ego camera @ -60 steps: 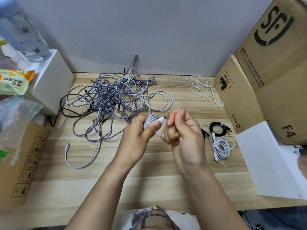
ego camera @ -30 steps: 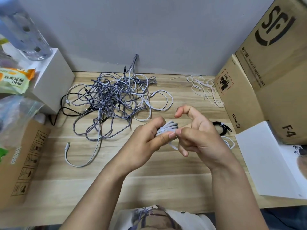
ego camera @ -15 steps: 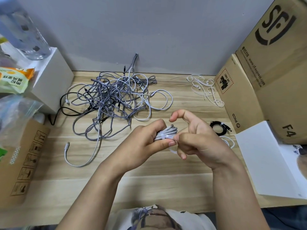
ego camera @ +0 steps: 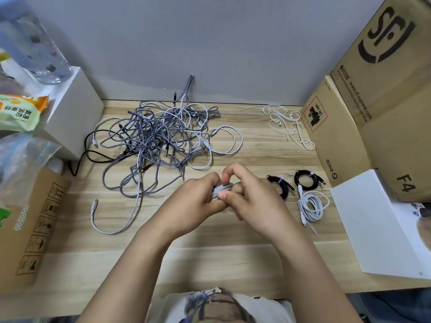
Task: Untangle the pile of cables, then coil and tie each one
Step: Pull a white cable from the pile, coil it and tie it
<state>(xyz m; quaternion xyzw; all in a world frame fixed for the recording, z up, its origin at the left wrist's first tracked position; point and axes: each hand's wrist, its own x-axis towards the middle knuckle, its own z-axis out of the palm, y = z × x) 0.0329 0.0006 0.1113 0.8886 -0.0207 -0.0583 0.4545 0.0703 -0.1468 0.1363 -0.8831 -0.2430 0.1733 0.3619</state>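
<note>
A small bundle of coiled white cable (ego camera: 222,188) sits above the middle of the wooden surface (ego camera: 210,248), pressed between both hands, which meet around it. The left hand (ego camera: 196,201) grips the bundle from the left, its fingers curled over the top and its thumb laid along the near side. The right hand (ego camera: 254,197) closes on the same bundle from the right, the index finger bent over it so that its tip meets the left fingers, the other fingers tucked below. Only a short stretch of the looped strands shows between the two hands.

Behind and to the left of the hands lies the tangled pile of cables (ego camera: 158,136), mostly grey braided with some white and one black lead, reaching back to the wall (ego camera: 210,43). A single white cable (ego camera: 112,220) trails out of the pile toward the near left in a curve.

To the right of the hands lie three finished coils: two black coils (ego camera: 282,185) (ego camera: 307,180), each tied with a white strip, and a white coil (ego camera: 312,206) just in front of them. Loose white ties (ego camera: 286,124) lie scattered at the far right, beside the cardboard boxes (ego camera: 373,113). A white sheet (ego camera: 373,224) lies at the near right.
</note>
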